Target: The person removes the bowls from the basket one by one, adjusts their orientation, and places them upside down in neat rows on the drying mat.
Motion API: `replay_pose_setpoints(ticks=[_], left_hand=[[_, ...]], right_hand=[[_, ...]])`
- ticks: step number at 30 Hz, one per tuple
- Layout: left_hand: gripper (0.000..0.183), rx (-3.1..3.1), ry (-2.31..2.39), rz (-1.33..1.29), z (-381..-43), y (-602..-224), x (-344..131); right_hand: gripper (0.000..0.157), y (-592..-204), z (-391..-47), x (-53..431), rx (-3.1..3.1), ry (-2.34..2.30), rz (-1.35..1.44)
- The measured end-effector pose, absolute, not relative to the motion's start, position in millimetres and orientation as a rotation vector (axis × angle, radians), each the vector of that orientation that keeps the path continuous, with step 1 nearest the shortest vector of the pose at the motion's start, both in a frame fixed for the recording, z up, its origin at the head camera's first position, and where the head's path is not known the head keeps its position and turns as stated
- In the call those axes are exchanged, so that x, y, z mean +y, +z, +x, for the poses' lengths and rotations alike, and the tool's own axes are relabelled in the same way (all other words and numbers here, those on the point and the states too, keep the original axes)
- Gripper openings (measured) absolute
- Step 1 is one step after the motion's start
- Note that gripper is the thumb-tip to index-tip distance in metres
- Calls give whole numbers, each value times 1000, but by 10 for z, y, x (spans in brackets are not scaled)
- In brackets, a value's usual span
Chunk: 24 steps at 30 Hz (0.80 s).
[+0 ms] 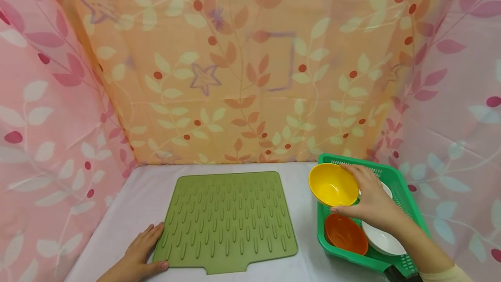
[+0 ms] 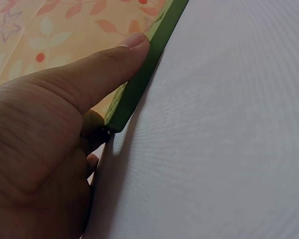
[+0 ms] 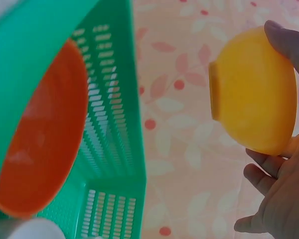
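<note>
My right hand holds a yellow bowl by its rim, thumb on one side and fingers on the other. The bowl is tilted, its inside facing the head camera, above the left part of a green basket. In the right wrist view the yellow bowl shows its outside and foot, apart from the basket wall. My left hand rests at the lower left corner of a green ridged mat. The left wrist view has the thumb against the edge of the mat, fingers partly hidden.
Inside the basket sit an orange bowl at the front left and a white dish beside it. Another white piece lies partly behind my right hand. A white cloth covers the table. Patterned curtains stand behind and at both sides.
</note>
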<state>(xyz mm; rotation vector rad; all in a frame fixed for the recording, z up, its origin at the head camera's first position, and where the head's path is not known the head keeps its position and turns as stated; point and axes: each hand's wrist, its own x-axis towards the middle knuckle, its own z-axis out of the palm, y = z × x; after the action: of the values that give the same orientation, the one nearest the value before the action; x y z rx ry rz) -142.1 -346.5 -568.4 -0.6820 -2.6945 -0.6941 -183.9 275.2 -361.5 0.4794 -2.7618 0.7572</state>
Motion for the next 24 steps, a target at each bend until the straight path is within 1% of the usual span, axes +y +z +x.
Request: replay_pose_setpoints(ticks=[13, 19, 24], left_hand=[[98, -2723, -751, -659, -1391, -5645, -3445], [98, -2739, -783, -658, -1394, -5641, -3441], [99, -2759, -790, -642, -1393, -5641, -3450]], right_hand=[[109, -3667, -1683, 2415, -2747, 882, 527], [108, -3761, -1688, 2267, -2707, 893, 598], [110, -3840, -1702, 2160, -2698, 926, 634]])
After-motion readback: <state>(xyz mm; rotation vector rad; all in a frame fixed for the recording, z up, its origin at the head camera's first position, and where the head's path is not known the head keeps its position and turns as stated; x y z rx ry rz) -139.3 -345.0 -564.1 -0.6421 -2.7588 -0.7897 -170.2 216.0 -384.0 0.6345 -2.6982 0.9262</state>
